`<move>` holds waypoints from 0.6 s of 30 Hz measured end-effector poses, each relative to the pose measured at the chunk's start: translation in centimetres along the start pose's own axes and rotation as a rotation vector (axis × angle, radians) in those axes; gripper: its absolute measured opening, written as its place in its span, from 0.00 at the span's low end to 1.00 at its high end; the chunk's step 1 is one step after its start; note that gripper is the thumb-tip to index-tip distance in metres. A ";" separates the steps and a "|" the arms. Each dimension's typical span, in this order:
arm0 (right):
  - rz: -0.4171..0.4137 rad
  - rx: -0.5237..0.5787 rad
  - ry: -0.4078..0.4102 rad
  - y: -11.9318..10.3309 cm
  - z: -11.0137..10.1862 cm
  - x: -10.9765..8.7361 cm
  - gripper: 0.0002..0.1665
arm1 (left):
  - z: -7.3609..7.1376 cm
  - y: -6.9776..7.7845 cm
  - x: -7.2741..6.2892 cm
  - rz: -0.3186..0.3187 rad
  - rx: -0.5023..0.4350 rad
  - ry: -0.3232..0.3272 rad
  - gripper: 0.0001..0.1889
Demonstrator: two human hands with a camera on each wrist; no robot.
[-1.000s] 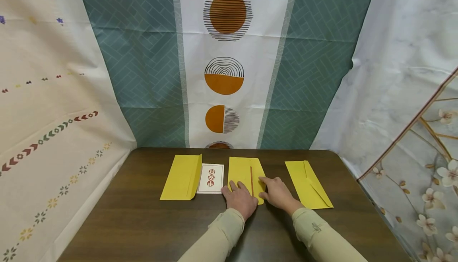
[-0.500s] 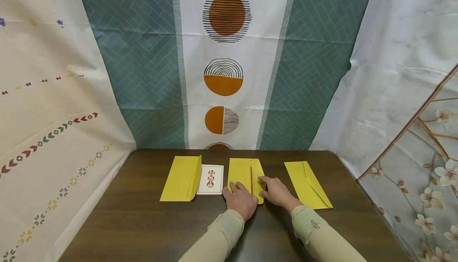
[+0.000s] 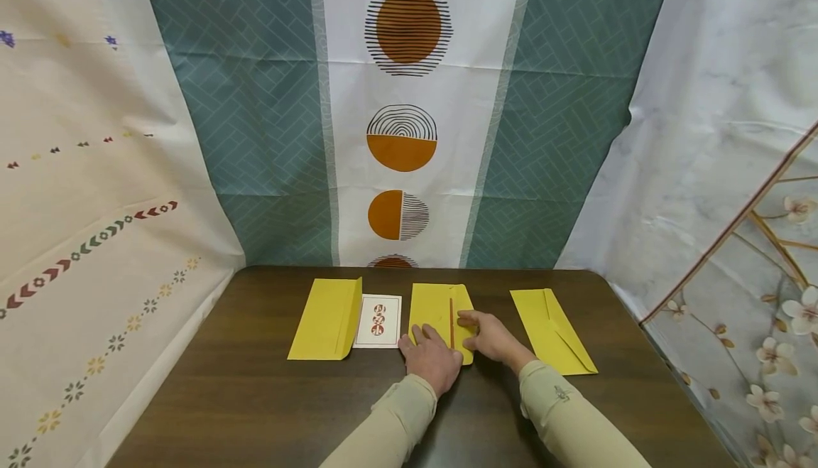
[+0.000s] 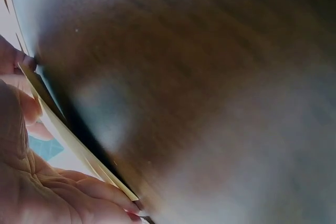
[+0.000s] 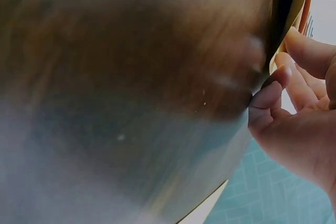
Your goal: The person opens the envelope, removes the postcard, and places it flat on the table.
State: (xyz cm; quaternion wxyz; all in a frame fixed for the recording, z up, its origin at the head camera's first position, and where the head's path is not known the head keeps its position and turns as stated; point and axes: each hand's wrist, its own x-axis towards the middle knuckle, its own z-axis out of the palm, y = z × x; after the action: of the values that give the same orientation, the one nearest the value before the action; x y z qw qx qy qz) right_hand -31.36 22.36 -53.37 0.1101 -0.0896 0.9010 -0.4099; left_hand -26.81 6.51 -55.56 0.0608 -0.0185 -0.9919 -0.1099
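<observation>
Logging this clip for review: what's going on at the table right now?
A person has both hands on the middle yellow envelope of three lying on a dark wooden table. The left hand lies flat on its near left part; the right hand touches its right edge. A small white card lies beside the left envelope.

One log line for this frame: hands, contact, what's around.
left hand: flat on middle envelope | right hand: fingers on its right edge | nearby: card, left envelope, right envelope | surface: table
</observation>
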 end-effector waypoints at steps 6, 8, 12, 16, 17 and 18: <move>-0.014 0.015 -0.016 -0.1 0.0 0.1 0.39 | 0.0 -0.1 0.1 -0.014 -0.032 -0.007 0.40; -0.003 0.049 -0.027 -0.2 -0.1 0.1 0.38 | 0.0 -0.1 0.1 -0.016 -0.035 -0.010 0.41; 0.084 0.205 -0.049 -0.4 -0.3 0.3 0.37 | 0.0 -0.1 0.1 -0.021 -0.043 -0.019 0.40; 0.183 0.332 -0.028 -0.4 -0.4 0.6 0.37 | -0.3 -0.1 0.0 -0.024 -0.044 -0.034 0.40; 0.195 0.344 -0.019 -0.4 -0.5 0.6 0.37 | -0.3 -0.1 0.0 -0.024 -0.043 -0.036 0.40; 0.199 0.354 -0.014 -0.3 -0.5 0.7 0.38 | -0.3 0.0 0.0 -0.026 -0.045 -0.038 0.40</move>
State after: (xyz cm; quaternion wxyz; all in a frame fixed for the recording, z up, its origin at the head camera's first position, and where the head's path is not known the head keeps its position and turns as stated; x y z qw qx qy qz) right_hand -32.11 22.36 -52.90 0.1704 0.0179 0.8185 -0.5483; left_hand -26.80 6.40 -55.25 0.0400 -0.0091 -0.9903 -0.1327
